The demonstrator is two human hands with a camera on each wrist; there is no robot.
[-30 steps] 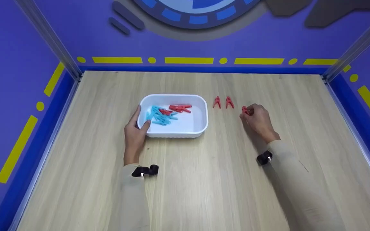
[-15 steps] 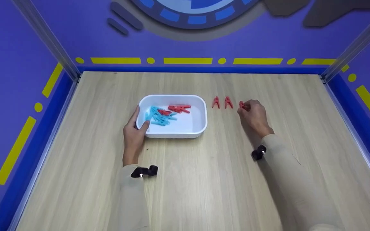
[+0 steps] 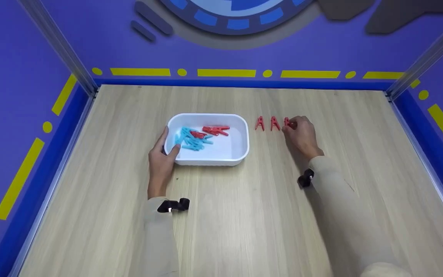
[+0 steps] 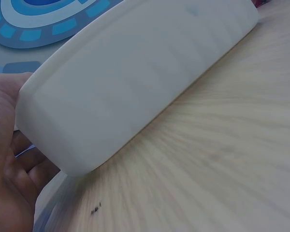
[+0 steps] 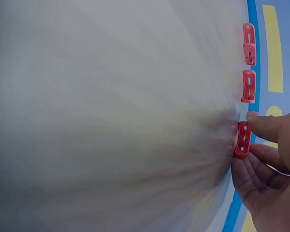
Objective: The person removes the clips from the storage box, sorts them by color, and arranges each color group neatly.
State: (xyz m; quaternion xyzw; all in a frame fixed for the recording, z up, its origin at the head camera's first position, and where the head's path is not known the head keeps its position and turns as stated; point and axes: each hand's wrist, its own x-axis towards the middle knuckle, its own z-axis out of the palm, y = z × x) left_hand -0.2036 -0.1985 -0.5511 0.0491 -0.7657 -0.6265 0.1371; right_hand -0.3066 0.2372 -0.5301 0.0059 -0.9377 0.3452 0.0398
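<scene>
My left hand (image 3: 160, 163) grips the left end of a white plastic tub (image 3: 221, 162), thumb over the rim and fingers along the outer wall. In the tub lie several light-blue clothespins (image 3: 193, 143) and a few red clothespins (image 3: 217, 130), piled together on the left and middle. To the right of the tub my right hand (image 3: 302, 134) pinches a red clothespin (image 5: 242, 140) between thumb and fingers, at the table surface. Two more red clothespins, one (image 3: 259, 123) nearer the tub and another (image 3: 275, 123) beside it, stand on the table in line with the held one.
The wooden table (image 3: 221, 219) is bounded by a blue-purple back panel (image 3: 221, 57) and side panels, with metal posts at the far corners. Each sleeve carries a black wrist camera, one on the left (image 3: 173, 205) and one on the right (image 3: 306, 179).
My right hand has moved left and slightly away from me with the red clothespin, bringing it near the two standing ones. The left hand and the tub have stayed put.
</scene>
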